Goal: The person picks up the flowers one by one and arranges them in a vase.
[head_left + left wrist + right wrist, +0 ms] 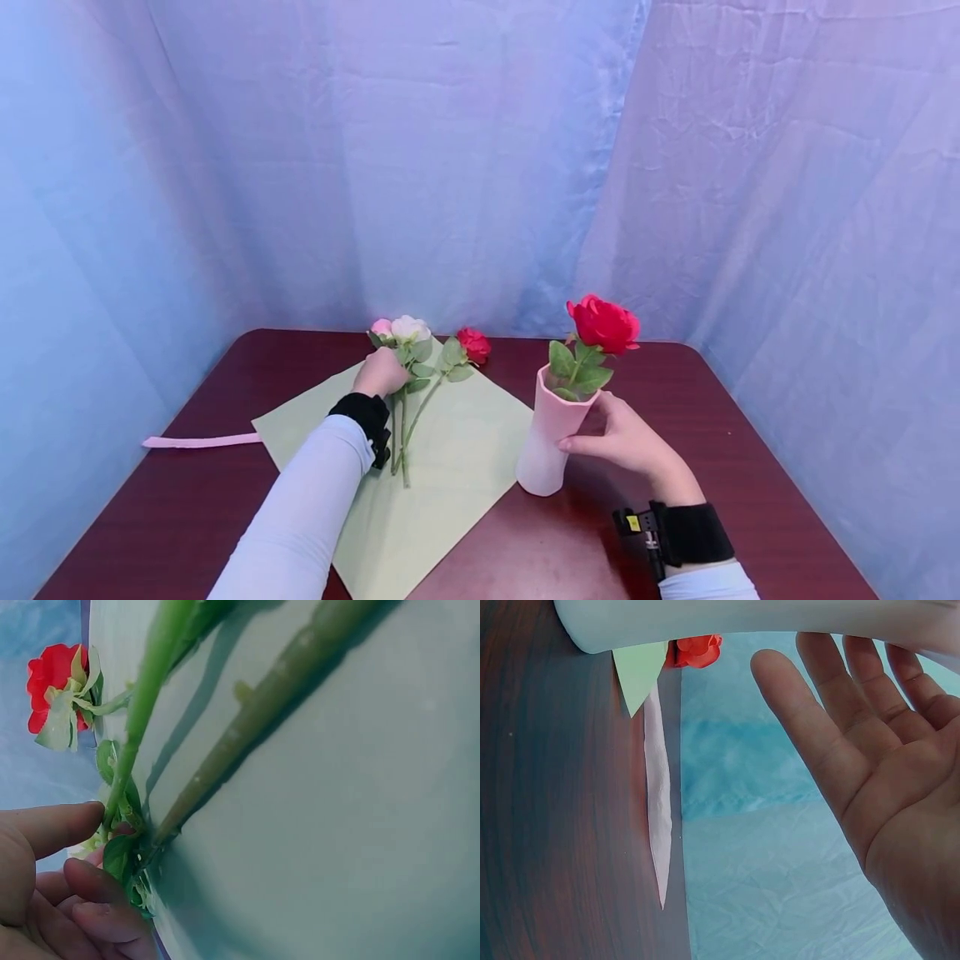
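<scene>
My left hand is over the flowers at the back of the paper. In the left wrist view its thumb and curled fingers pinch a green flower stem; which bloom this stem bears is hidden. A white flower, a pink flower and a red rose lie around that hand, stems pointing toward me. My right hand holds a pink and white vase, thumb at the near side and fingers behind. A large red rose with green leaves stands in the vase.
Pale green wrapping paper lies under the loose flowers, reaching close to the vase base. A pink ribbon extends from the paper toward the left edge of the dark wooden table. Curtains hang behind and at both sides.
</scene>
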{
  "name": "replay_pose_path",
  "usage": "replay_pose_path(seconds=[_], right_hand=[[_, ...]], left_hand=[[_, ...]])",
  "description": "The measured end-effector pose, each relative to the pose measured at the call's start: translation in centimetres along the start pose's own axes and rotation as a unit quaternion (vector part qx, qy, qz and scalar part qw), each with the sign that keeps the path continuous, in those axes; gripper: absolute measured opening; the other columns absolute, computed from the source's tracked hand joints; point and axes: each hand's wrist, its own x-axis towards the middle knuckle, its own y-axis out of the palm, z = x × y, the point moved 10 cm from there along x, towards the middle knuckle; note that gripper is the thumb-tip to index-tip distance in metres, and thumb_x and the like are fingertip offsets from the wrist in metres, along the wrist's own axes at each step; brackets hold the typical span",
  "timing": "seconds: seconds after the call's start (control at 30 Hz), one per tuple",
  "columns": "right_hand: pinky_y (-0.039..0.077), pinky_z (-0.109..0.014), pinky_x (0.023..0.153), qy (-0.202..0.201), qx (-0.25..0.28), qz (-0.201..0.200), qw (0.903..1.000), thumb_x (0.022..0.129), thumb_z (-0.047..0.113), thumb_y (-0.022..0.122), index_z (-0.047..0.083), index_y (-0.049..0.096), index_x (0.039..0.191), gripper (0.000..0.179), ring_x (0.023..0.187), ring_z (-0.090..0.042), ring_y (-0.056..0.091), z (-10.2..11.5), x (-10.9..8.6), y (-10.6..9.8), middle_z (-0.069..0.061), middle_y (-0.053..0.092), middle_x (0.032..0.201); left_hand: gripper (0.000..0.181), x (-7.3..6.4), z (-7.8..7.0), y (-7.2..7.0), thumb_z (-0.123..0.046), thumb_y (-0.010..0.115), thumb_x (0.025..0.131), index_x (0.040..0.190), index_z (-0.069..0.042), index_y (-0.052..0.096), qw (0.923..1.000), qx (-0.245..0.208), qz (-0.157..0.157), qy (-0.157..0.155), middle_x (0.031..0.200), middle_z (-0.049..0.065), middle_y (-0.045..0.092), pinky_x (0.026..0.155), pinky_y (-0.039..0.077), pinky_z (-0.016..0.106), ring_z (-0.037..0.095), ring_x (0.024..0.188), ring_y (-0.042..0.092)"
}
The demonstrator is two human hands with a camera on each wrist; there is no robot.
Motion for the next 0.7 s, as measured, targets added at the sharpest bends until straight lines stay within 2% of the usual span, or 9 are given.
replay_pose_path(seconds=[0.1,0.17,0.37,0.47,0.57,0.7], right_hand=[[0.053,-0.043,0.095,0.000,0.000,-0.001,1.0000,0.080,0.019,0.089,0.021,0.055,0.142,0.071,0.118,-0.020,0.062,0.0,0.0,0.0,0.002,0.064,0.130],[0.053,-0.046,0.095,0.000,0.001,-0.001,1.0000,0.080,0.019,0.089,0.021,0.055,0.142,0.071,0.118,-0.020,0.063,0.0,0.0,0.0,0.002,0.064,0.130],[0.052,-0.048,0.095,0.005,-0.001,-0.001,1.0000,0.080,0.020,0.089,0.022,0.055,0.142,0.071,0.119,-0.021,0.062,-0.1,0.0,0.0,0.002,0.063,0.131],[0.052,-0.045,0.096,0.010,-0.003,0.000,1.0000,0.080,0.021,0.089,0.022,0.055,0.142,0.071,0.120,-0.021,0.061,-0.1,0.0,0.0,0.003,0.063,0.131],[0.052,-0.044,0.096,0.012,-0.002,0.000,0.9999,0.080,0.021,0.089,0.022,0.055,0.142,0.071,0.120,-0.022,0.060,0.0,0.0,0.0,0.003,0.063,0.131],[0.052,-0.044,0.095,0.011,-0.003,0.001,0.9999,0.080,0.021,0.089,0.022,0.054,0.142,0.071,0.120,-0.022,0.061,0.1,0.0,0.0,0.003,0.063,0.131]], left_hand=[[0.024,-0.1,0.3,0.1,-0.008,0.068,0.084,0.067,-0.008,0.052,0.9998,-0.006,0.008,-0.014,0.078,0.012,0.058,0.063,0.046,0.035,0.025,0.069,0.055],[0.024,0.0,0.3,0.1,-0.008,0.068,0.085,0.067,-0.008,0.052,0.9999,-0.006,0.007,-0.013,0.077,0.011,0.058,0.061,0.045,0.034,0.024,0.068,0.054],[0.025,0.1,0.1,0.2,-0.006,0.067,0.084,0.065,-0.009,0.050,0.9999,-0.009,0.008,0.006,0.076,0.011,0.056,0.061,0.044,0.033,0.025,0.067,0.053],[0.024,-0.1,-0.1,0.2,-0.004,0.065,0.082,0.065,-0.008,0.049,0.9997,-0.012,0.009,0.016,0.078,0.012,0.055,0.062,0.045,0.034,0.025,0.068,0.053],[0.020,0.1,0.1,0.5,-0.004,0.066,0.081,0.068,-0.006,0.050,0.9990,-0.038,0.018,0.014,0.081,0.013,0.056,0.063,0.045,0.035,0.027,0.071,0.053],[0.020,0.5,0.6,1.2,-0.003,0.071,0.081,0.074,-0.005,0.052,0.9926,-0.113,0.044,-0.003,0.079,0.009,0.052,0.061,0.043,0.034,0.024,0.070,0.050]])
